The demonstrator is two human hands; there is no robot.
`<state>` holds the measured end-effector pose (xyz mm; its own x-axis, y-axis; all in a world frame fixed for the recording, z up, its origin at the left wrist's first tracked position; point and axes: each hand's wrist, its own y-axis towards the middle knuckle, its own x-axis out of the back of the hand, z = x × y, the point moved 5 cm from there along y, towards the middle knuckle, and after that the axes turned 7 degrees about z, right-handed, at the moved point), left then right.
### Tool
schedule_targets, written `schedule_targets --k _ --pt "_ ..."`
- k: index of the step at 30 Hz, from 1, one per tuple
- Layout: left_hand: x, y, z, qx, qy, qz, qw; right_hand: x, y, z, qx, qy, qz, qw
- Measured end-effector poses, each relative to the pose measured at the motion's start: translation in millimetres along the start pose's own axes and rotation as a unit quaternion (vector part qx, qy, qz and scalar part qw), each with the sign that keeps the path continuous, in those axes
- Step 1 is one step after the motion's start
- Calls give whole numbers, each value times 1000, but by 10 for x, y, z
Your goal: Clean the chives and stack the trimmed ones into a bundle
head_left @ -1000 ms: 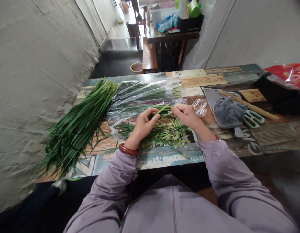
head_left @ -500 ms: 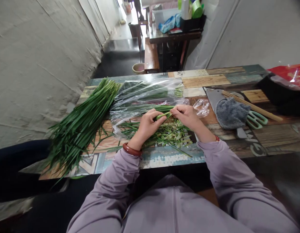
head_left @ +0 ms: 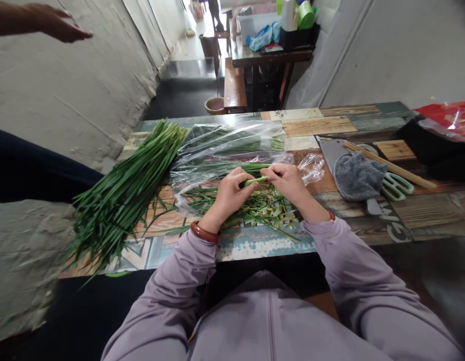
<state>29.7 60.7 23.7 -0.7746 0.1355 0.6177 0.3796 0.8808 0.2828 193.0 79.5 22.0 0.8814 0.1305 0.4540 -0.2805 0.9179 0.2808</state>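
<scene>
My left hand (head_left: 234, 190) is closed around a few green chive stalks (head_left: 259, 179), their pale ends pointing right. The thumb and fingers of my right hand (head_left: 287, 183) pinch at those ends. Beneath both hands lies a heap of chive trimmings (head_left: 270, 210), pale bits mixed with green strands. Just behind, a clear plastic bag (head_left: 224, 135) is spread out with more chives in and on it. A large bunch of long chives (head_left: 134, 185) lies slanted to the left, its tips over the table's front edge.
On the right are a grey cleaver (head_left: 328, 150), a grey cloth (head_left: 358, 175), wooden chopsticks (head_left: 394, 165) and green-handled scissors (head_left: 398, 186). A black bag (head_left: 435, 148) sits at the far right. Another person's hand (head_left: 62, 25) reaches in at the upper left. A wooden bench (head_left: 235, 82) stands beyond the table (head_left: 318, 124).
Another person's arm and hand have come into view at the upper left, and dark clothing there has shifted upward. My right hand's pinch has moved slightly at the stalk ends.
</scene>
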Motion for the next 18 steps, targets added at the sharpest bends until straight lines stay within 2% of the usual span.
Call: schedule_targets --k 5,11,18 --pt "6 3 -17 -5 -16 20 1000 -42 -2 20 24 -5 25 999" --pt "19 10 -1 -3 -46 7 999 -42 1 -3 84 -78 43 992" --pt "13 23 22 0 -38 9 999 -21 -37 10 153 -188 62 968"
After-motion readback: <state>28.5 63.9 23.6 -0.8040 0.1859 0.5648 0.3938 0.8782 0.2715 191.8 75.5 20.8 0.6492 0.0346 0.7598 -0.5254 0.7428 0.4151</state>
